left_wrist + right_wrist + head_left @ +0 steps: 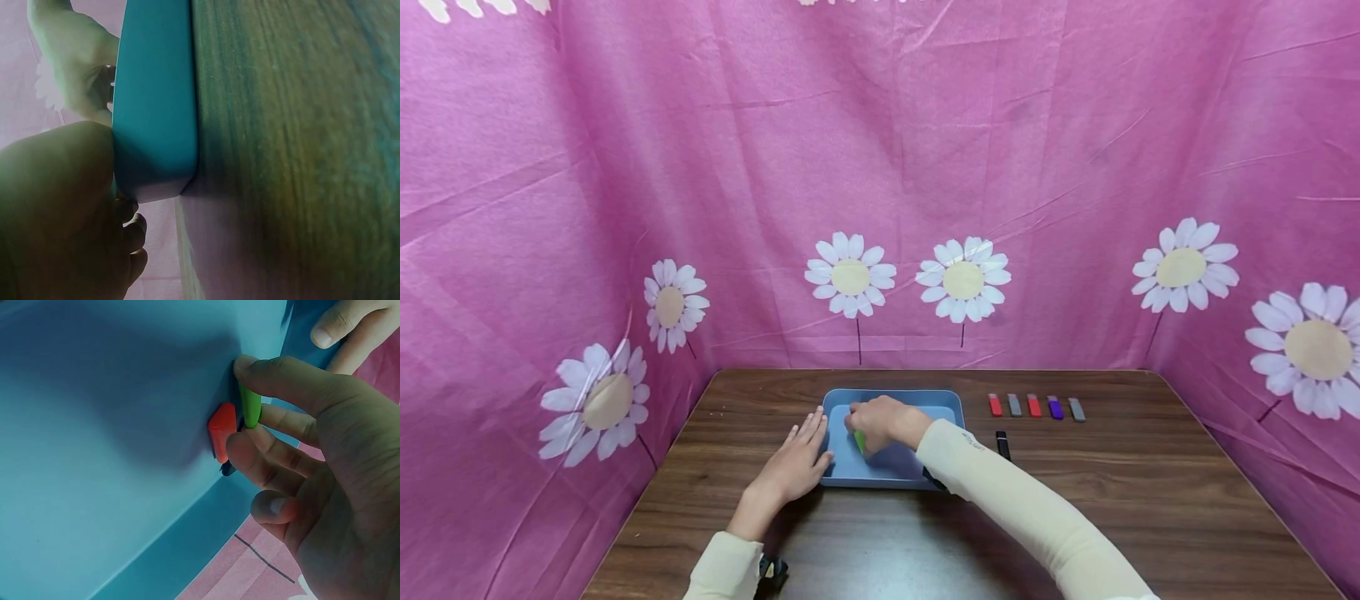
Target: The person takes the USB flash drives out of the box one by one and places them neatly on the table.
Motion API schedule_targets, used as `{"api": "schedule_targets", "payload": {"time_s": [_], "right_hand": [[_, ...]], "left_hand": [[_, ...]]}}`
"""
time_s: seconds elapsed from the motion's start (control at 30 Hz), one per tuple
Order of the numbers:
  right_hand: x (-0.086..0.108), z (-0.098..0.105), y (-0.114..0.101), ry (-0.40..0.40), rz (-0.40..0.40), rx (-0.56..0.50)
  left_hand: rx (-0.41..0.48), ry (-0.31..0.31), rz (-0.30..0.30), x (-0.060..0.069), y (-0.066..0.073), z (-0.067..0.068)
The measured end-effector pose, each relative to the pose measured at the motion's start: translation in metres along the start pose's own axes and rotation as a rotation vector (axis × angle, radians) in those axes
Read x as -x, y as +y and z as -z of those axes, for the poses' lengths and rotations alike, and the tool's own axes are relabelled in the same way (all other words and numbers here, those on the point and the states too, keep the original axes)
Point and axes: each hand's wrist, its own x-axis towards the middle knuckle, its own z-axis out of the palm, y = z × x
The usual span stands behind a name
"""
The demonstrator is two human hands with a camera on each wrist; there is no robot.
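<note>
The right hand (885,422) pinches a green piece (252,407) between its thumb and fingers, holding it inside the blue tray (880,473). The green piece sits at the very tips of those fingers, in line with the thumb. Just beside it, near the same fingertips and on the tray floor, lies a red piece (223,430); a dark piece (228,468) shows partly at its end, mostly hidden.

To the left of the right hand, the left hand (795,459) touches the tray's left side, its fingers stretched out and gripping nothing, with the thumb at the rim.

Well to the right of the right hand, past the tray, a row of small sticks (1033,406) in red, grey and purple lies on the table (880,533). A black stick (1003,444) lies nearer the body than that row, just beyond the right sleeve (1037,500).
</note>
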Motion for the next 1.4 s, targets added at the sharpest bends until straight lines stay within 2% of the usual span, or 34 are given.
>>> {"api": "schedule_targets", "payload": {"time_s": [0.33,0.77,0.93,1.17,1.4], "right_hand": [[0.010,0.003,0.011,0.045,0.020,-0.029],[0.041,0.019,0.027,0.135,0.004,-0.069],[0.050,0.020,0.034,0.150,-0.003,-0.082],[0.060,0.021,0.042,0.178,-0.015,-0.092],[0.069,0.024,0.046,0.196,-0.026,-0.125]], "left_hand": [[-0.048,0.024,-0.005,0.001,0.000,-0.003],[-0.029,0.069,-0.046,0.002,0.001,-0.003],[-0.028,0.073,-0.052,0.003,0.001,-0.003],[-0.046,0.047,-0.026,0.004,0.001,-0.003],[-0.044,0.051,-0.022,0.002,0.001,-0.004]]}}
